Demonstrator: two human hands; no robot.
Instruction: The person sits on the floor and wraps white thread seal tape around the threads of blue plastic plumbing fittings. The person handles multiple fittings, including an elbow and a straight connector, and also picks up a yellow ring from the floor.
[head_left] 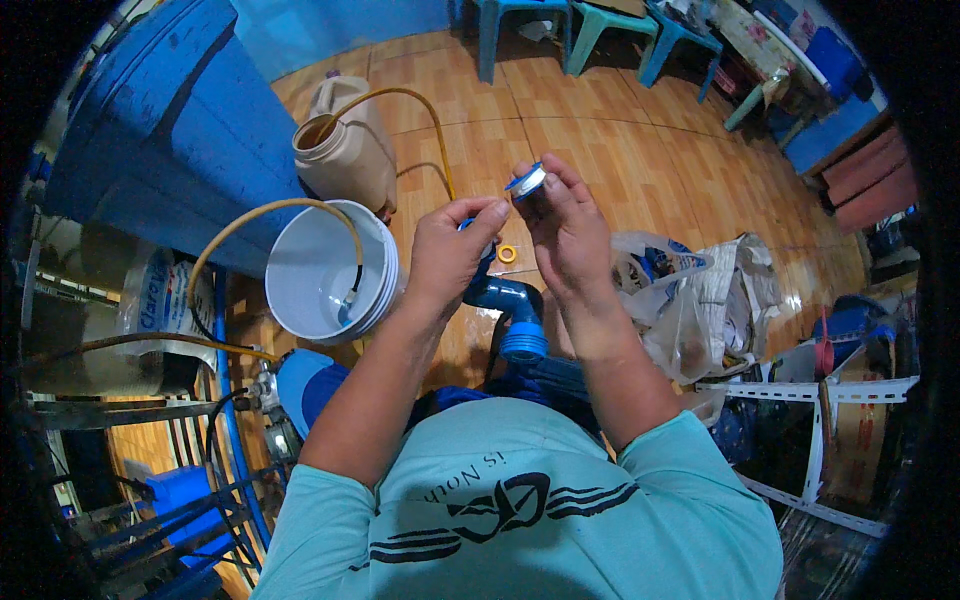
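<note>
Head: hose (268, 207) in bucket (300, 270), spool (528, 181) aloft

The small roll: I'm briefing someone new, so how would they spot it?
From the turquoise shirt at the bottom, follow the right forearm up to the right hand. The small roll is held there, white with a blue rim, unlike the yellow ring nearby.

teal shirt (560, 450): black lettering (492, 464), emblem (505, 508) | translucent bag (160, 312): blue lettering (152, 290)

blue-and-white spool (527, 181), blue pipe fitting (512, 299), yellow ring (507, 247), white bucket (300, 270), wood-patterned orange-brown floor (560, 115), black-striped turquoise shirt (520, 445)
</note>
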